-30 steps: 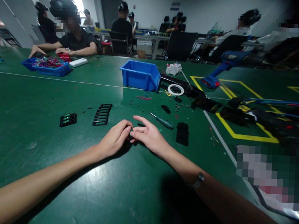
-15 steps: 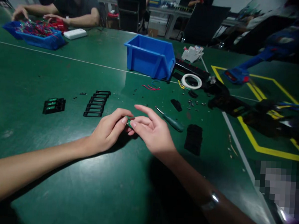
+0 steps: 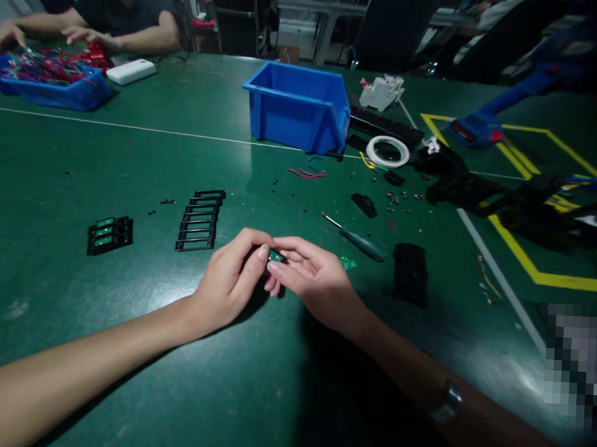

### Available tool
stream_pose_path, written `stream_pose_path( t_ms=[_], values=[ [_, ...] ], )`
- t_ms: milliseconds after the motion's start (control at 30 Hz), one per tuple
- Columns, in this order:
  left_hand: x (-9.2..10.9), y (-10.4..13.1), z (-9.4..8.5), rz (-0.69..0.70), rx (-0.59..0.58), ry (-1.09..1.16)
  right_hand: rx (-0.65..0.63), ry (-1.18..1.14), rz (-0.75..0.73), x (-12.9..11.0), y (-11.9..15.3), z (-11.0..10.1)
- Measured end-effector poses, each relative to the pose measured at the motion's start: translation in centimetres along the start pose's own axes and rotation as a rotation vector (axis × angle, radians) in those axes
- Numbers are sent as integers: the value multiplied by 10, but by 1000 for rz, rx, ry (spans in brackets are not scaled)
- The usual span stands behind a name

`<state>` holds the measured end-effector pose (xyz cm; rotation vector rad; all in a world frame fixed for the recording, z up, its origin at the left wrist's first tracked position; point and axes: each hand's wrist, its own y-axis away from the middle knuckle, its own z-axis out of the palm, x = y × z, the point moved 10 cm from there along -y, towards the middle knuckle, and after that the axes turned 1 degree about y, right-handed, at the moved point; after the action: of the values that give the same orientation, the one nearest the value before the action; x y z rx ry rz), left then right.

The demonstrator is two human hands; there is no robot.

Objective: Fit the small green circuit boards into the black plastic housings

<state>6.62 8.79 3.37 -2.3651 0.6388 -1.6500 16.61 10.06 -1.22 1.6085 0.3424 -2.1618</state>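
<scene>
Between the fingertips of my left hand and my right hand is a small green circuit board, pinched by both and partly covered by the thumbs. Left of my hands lies a black ladder-like plastic frame. Farther left sits a black holder with green boards in it. A green-handled screwdriver lies beyond my right hand, and some small green pieces show just beside that hand. A black ridged plastic part rests to the right.
A blue bin stands at the back middle. Near it are a white tape roll, loose screws and red wires. At the far left, a co-worker's hands are by a blue tray of wires. A blue power tool lies right.
My fingers have closed in around the circuit board; the right index finger, raised before, is now curled down. The view has shifted, and the green pieces beside my right hand now show.
</scene>
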Motion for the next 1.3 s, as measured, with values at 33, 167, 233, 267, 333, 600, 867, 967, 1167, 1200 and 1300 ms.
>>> stream_pose_path(
  t_ms=[33, 167, 233, 267, 333, 600, 867, 967, 1167, 1200, 1300],
  values=[
    [-2, 0, 2, -25, -11, 33, -14, 3, 10, 1, 0, 1],
    [-4, 2, 6, -41, -36, 128, 7, 21, 23, 2, 2, -4],
    [-1, 2, 6, -19, -33, 134, 0, 26, 24, 2, 4, -4],
    [0, 2, 6, -11, -33, 130, -11, 20, 22, 1, 4, -3],
    [0, 2, 7, -10, -43, 113, -37, 5, 16, -1, 5, -2],
    [3, 1, 15, -41, -122, 35, -61, -47, 57, 5, 7, -7],
    [-8, 5, 19, -143, -227, 114, -110, -3, 117, 8, 9, -4],
    [-7, 4, 20, -116, -253, 100, -137, 11, 118, 8, 10, -5],
    [-3, 1, 19, -107, -253, 170, -193, 7, 111, 6, 12, -3],
    [-3, 1, 19, -117, -252, 201, -200, 5, 112, 6, 12, -2],
    [-6, 0, 19, -154, -245, 256, -208, -13, 112, 5, 12, -1]
  ],
)
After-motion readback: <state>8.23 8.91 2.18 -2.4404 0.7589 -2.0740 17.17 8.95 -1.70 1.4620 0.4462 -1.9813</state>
